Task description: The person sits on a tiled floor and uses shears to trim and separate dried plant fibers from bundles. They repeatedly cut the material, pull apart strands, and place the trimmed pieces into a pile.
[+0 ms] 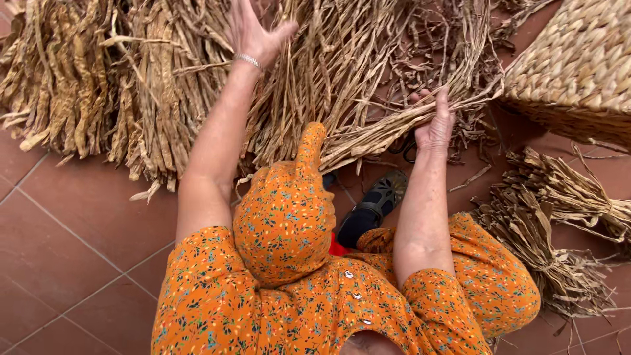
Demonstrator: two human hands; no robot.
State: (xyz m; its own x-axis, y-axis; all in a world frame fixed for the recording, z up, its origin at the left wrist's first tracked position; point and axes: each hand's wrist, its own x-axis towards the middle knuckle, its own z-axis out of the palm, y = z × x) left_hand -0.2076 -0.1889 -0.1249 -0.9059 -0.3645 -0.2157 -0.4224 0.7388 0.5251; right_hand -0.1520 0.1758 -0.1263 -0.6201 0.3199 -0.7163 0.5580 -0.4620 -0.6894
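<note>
A: What colour is the dress (276,309)?
B: Orange, with a small flower print in blue, white and yellow.
A: And the leaves (158,79)?
B: Dry tan and straw-brown. The basket (578,66) is pale straw, woven in a braided pattern. The floor (66,250) is reddish-brown tile; the shoe (374,204) is black.

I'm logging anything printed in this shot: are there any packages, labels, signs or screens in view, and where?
None in view. Only dried plant stalks heaped on the tiled floor, a woven basket at upper right, and smaller stalk bundles at right.
</note>
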